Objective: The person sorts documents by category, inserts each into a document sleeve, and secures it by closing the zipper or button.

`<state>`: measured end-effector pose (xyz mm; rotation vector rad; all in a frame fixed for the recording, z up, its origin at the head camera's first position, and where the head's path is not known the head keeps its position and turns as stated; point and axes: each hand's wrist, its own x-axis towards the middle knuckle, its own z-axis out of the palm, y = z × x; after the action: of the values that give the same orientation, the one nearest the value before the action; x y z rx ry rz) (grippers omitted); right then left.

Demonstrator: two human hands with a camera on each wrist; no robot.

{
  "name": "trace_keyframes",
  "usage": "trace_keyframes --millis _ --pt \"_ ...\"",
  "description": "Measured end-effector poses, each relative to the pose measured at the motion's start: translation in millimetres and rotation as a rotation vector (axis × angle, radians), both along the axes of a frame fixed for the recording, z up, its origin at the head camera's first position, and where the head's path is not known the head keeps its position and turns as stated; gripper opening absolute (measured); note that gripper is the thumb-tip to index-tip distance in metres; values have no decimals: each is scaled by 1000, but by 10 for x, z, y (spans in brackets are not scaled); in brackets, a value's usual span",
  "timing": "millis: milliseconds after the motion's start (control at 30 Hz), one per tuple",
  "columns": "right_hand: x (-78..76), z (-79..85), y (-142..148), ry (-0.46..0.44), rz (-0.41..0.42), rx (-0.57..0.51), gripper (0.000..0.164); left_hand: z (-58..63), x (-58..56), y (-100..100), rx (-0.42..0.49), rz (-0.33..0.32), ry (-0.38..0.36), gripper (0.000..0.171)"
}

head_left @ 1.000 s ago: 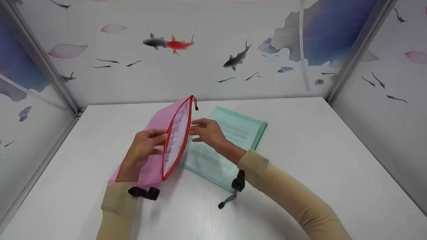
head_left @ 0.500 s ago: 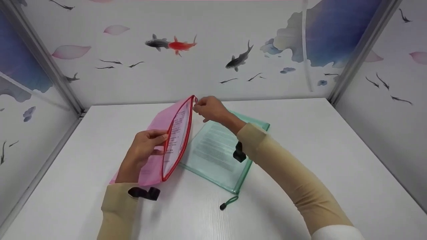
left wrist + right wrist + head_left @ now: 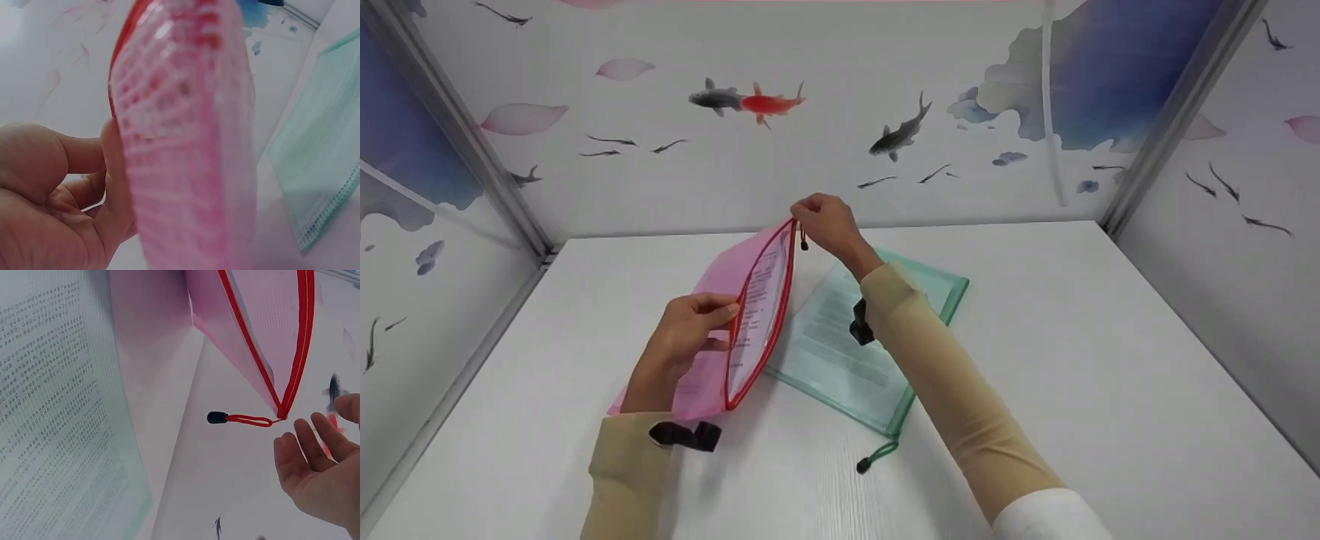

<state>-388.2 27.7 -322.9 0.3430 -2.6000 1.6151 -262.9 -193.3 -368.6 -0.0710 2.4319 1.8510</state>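
A pink mesh zipper pouch (image 3: 731,266) with red zipper edging stands tilted, its mouth spread and printed papers (image 3: 755,315) showing inside. My left hand (image 3: 690,322) pinches the pouch's near lip; in the left wrist view the thumb and fingers (image 3: 115,185) lie along its side. At the pouch's top corner is my right hand (image 3: 829,221), overlapping the corner in the head view. The right wrist view shows its fingers (image 3: 304,444) loosely bent beside that corner, nothing visible between them. A red cord pull with a black end (image 3: 217,417) dangles free from the corner.
A green mesh zipper pouch (image 3: 840,352) with printed sheets lies flat under the right forearm, partly behind the pink pouch. Its green cord pull (image 3: 877,456) rests on the white table (image 3: 1072,337). Patterned walls (image 3: 780,172) border the table's back and sides.
My right hand has risen from the pouch's mouth, past the cord pull, up to its top corner, and the forearm has swung left. My left hand keeps its hold on the lip.
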Motion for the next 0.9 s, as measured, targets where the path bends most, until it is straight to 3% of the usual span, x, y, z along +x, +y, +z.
trace_keyframes --millis 233,567,767,900 --pt "-114 -78 -24 -90 55 53 51 19 -10 16 0 -13 0 36" --pt "-177 -149 -8 -274 -85 -217 39 0 -3 61 -49 -91 20 31" --pt "-167 -164 14 -310 -126 -299 35 -24 16 99 -130 -158 27 27" --pt "-162 -158 9 -328 -110 -322 37 -71 17 90 -142 -190 32 26"
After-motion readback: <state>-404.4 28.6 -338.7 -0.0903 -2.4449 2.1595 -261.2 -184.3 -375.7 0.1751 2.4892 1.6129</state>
